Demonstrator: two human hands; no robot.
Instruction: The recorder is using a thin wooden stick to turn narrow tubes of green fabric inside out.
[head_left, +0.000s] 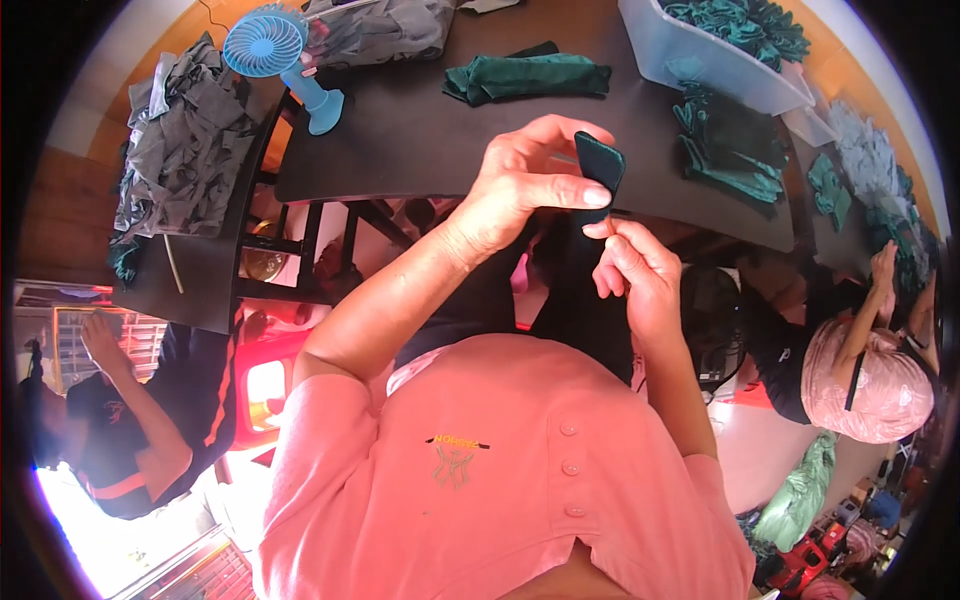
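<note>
A dark green fabric piece (600, 172) is pinched by the left hand (525, 185) above the dark surface (420, 140). Its lower edge is gripped by the closed right hand (630, 270).

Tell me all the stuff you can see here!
Fabric piece: one, dark green, pinched between both hands.
Folded cloth: one, dark green, on black table.
Fan: one, blue, table's left end.
Grey fabric pile: one, left table.
Bin: one, clear, holding green cloth, top right.
Green stack: one, beside bin.
Other people: two, lower left and right.
Left hand: grips the piece.
Right hand: pinches its lower edge.
</note>
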